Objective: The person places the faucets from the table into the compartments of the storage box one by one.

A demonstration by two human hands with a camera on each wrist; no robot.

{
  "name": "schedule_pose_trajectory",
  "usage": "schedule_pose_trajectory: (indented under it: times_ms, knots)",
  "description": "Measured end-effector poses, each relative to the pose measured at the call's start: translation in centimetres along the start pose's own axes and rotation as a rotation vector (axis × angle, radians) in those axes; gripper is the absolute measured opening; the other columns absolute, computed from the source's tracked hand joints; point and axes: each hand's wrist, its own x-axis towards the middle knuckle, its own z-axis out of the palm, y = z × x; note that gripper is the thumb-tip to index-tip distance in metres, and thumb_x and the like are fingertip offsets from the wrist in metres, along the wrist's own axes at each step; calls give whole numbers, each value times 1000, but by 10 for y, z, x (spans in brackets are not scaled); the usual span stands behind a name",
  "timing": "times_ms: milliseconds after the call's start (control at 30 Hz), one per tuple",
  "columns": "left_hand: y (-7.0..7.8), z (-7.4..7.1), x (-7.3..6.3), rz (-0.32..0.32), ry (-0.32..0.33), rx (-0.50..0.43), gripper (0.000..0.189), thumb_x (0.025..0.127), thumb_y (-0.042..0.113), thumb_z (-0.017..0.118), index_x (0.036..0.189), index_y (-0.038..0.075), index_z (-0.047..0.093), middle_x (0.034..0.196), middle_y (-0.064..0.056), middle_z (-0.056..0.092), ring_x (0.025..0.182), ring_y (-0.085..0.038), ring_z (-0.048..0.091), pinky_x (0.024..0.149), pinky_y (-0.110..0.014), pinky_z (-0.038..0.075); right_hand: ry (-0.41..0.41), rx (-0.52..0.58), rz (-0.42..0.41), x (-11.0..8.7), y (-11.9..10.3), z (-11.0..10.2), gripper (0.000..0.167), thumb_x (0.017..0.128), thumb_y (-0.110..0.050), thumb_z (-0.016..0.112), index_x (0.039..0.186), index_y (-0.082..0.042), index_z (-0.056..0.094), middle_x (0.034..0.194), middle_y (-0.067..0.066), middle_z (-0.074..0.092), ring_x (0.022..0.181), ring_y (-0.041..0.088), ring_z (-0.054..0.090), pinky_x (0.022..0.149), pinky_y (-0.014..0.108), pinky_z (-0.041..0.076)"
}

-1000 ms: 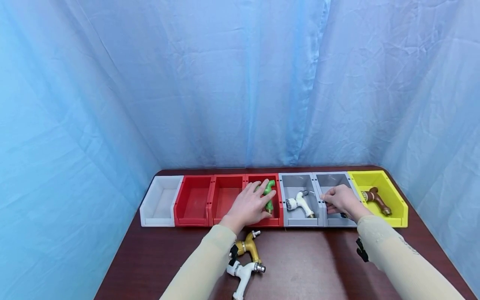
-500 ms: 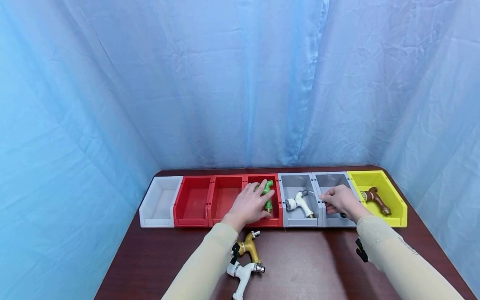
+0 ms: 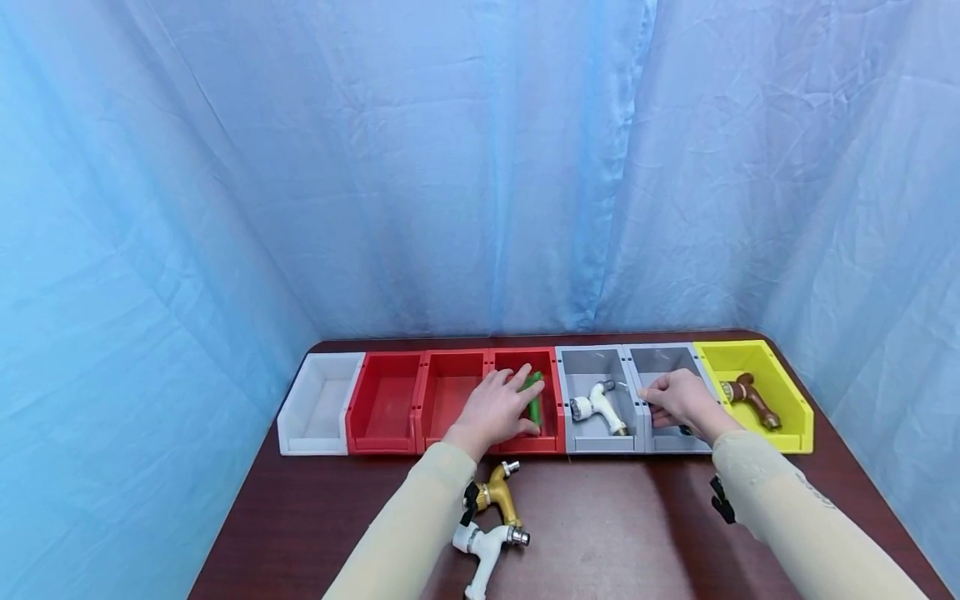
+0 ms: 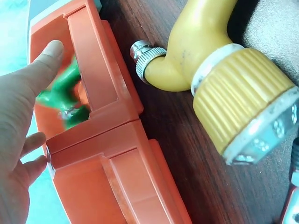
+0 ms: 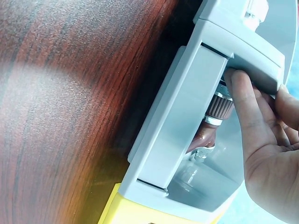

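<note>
Blue curtains behind, and this tabletop looks past halfway: four taps binned, counting the green tap under my spread left hand in a red bin, right hand pinching a gray bin wall, gold tap and loose white tap left.

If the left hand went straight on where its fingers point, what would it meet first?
Probably the green tap in the rightmost red bin, which the left hand partly covers in the head view; height is unclear, so the hand might pass above to the bin's far wall.
</note>
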Motion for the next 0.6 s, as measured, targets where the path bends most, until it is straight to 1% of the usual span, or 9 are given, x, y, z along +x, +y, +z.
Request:
schedule_pose_trajectory:
  times_ms: [100, 267, 433, 600]
  knots:
    - [-1, 0, -3, -4, -3, -13, 78, 90, 60, 69, 156, 29, 44, 164, -4, 36, 143, -29, 43, 120, -46, 35, 6, -2, 0, 0, 0, 1, 32, 104, -22, 62, 113, 7, 70, 89, 14, 69, 74, 19, 70, 75, 41, 64]
    - [-3, -4, -11, -21, -4, -36, 77, 91, 60, 68, 157, 29, 44, 164, -3, 37, 147, -31, 37, 120, -48, 35, 10, -4, -2, -1, 0, 1, 32, 103, -22, 63, 114, 8, 69, 89, 14, 69, 74, 19, 70, 74, 40, 64]
    - [-3, -7, -21, -30, 4, -37, 77, 92, 62, 65, 158, 30, 41, 165, -2, 35, 149, -33, 34, 121, -49, 33, 14, 1, -5, -1, 1, 1, 32, 104, -22, 62, 113, 8, 70, 89, 14, 69, 74, 19, 70, 74, 40, 64]
    - [-1, -12, -33, -58, -3, -55, 78, 92, 63, 64, 158, 29, 41, 165, -4, 35, 150, -36, 32, 122, -51, 31, 20, 0, -9, 0, 1, 2, 32, 104, -21, 61, 112, 8, 70, 89, 15, 69, 73, 18, 71, 74, 41, 64]
